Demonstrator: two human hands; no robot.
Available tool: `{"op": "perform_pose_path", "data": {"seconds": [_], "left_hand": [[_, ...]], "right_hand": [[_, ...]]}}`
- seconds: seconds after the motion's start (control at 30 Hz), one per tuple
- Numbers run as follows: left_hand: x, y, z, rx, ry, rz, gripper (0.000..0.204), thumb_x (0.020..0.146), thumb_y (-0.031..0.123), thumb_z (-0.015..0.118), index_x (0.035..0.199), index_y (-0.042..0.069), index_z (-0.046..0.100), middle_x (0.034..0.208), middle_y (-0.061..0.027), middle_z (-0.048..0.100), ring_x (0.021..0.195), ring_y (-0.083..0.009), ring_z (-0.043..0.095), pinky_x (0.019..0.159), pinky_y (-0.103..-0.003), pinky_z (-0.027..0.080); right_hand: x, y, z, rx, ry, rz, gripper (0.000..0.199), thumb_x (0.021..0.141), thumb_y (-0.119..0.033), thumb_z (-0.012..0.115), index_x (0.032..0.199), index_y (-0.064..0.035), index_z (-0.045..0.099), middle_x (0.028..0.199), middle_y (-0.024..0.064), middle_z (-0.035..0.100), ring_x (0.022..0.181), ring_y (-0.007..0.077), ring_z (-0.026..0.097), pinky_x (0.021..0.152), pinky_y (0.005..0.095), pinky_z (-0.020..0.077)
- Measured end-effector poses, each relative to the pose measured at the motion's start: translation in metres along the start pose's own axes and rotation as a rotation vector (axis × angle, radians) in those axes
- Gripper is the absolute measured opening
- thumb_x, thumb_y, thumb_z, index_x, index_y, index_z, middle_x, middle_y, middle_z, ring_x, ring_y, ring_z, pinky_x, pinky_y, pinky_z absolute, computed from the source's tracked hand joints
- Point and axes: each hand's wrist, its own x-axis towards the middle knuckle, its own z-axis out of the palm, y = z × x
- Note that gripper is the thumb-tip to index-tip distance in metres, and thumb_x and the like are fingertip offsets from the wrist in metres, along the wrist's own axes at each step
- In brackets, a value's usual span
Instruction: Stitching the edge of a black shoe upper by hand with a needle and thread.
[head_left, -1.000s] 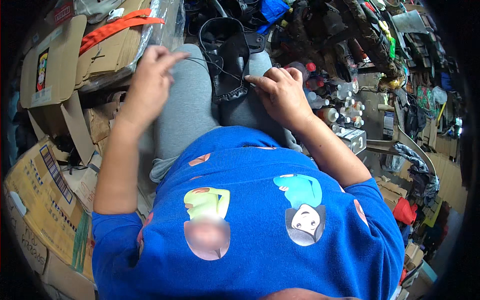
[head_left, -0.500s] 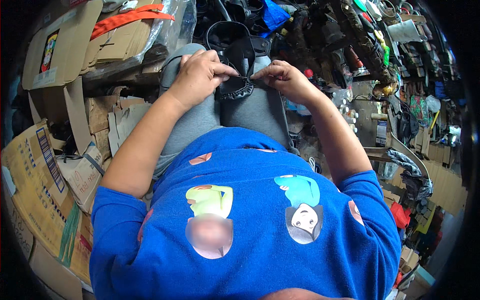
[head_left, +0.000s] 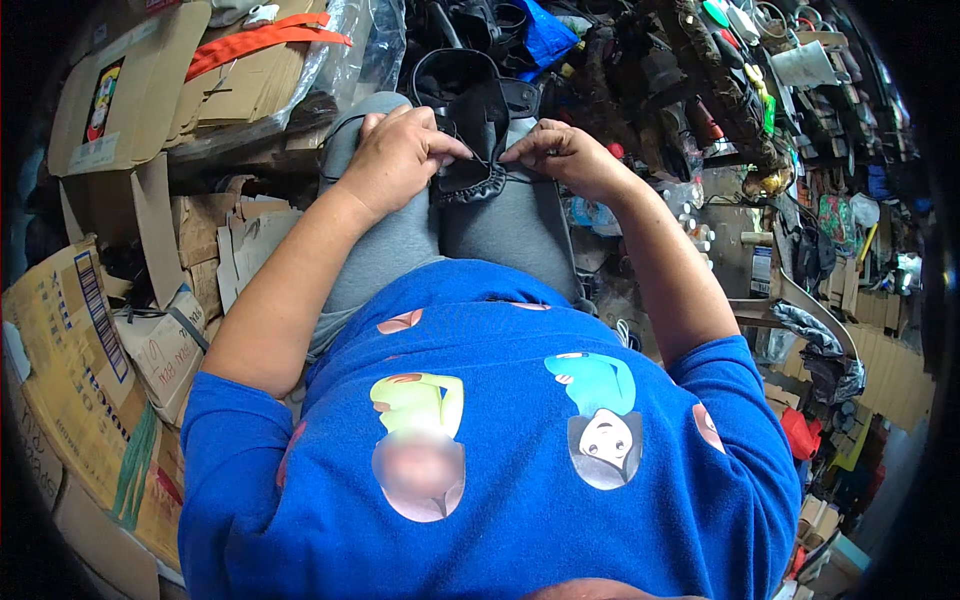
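A black, leather-like piece (head_left: 472, 188) with a gathered, puckered edge lies across my grey-trousered thighs. Its upper part has a wide loop and a flap with a round snap, and a grey lining shows inside. Over the gathered edge runs a thin black cord (head_left: 482, 160). My left hand (head_left: 395, 160) pinches the cord from the left with thumb and forefinger. From the right, my right hand (head_left: 572, 160) pinches at the same cord, its fingertips close to the edge of the piece. Only a small gap separates the fingertips of both hands.
Flattened cardboard (head_left: 240, 100) with an orange strap (head_left: 265, 42) is stacked at the far left. A yellow-brown carton (head_left: 75, 350) stands nearer on the left. Beyond my knees lies a blue plastic bag (head_left: 548, 38). Crowded tools and a white cup (head_left: 803, 65) line the right.
My fingertips have drawn slightly apart, the left ones a little to the left. The black piece stays on my lap.
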Motion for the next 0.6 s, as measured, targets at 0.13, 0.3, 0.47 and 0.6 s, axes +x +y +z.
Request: {"op": "perform_pose_path", "data": {"seconds": [0.13, 0.3, 0.47, 0.6], "left_hand": [[-0.0011, 0.002, -0.0006, -0.013, -0.003, -0.008, 0.017, 0.077, 0.017, 0.068, 0.087, 0.03, 0.074, 0.08, 0.003, 0.055, 0.091, -0.0171, 0.053, 0.084, -0.035, 0.033], [-0.0016, 0.003, -0.0011, -0.003, -0.007, 0.004, 0.022, 0.076, 0.012, 0.067, 0.09, 0.028, 0.074, 0.079, 0.0026, 0.054, 0.09, -0.0173, 0.053, 0.085, -0.035, 0.032], [-0.003, 0.0044, -0.0011, -0.002, -0.015, 0.017, 0.027, 0.074, 0.008, 0.066, 0.092, 0.027, 0.074, 0.079, 0.002, 0.053, 0.089, -0.0181, 0.052, 0.084, -0.035, 0.031], [-0.0029, 0.0054, 0.0013, -0.02, -0.047, -0.017, 0.017, 0.078, 0.018, 0.067, 0.088, 0.03, 0.075, 0.08, 0.0032, 0.057, 0.092, -0.0168, 0.053, 0.086, -0.037, 0.031]], "right_hand": [[-0.0029, -0.0047, 0.0, 0.026, -0.016, 0.03, 0.029, 0.081, 0.002, 0.058, 0.103, -0.0116, 0.072, 0.089, 0.0006, 0.054, 0.089, 0.0128, 0.052, 0.082, 0.0251, 0.0422], [-0.0032, -0.0043, 0.0001, -0.011, -0.013, -0.009, 0.03, 0.081, 0.003, 0.057, 0.104, -0.0105, 0.071, 0.088, 0.0003, 0.053, 0.088, 0.0124, 0.051, 0.081, 0.0245, 0.0419], [-0.0066, -0.0084, 0.0005, 0.056, -0.016, 0.031, 0.025, 0.083, 0.0, 0.06, 0.103, -0.01, 0.071, 0.087, -0.0008, 0.052, 0.087, 0.0115, 0.051, 0.079, 0.0236, 0.0423], [-0.0081, -0.0051, 0.0017, 0.085, -0.028, 0.011, 0.025, 0.084, -0.001, 0.062, 0.103, -0.0111, 0.072, 0.086, -0.0017, 0.051, 0.084, 0.0098, 0.05, 0.074, 0.0218, 0.0423]]}}
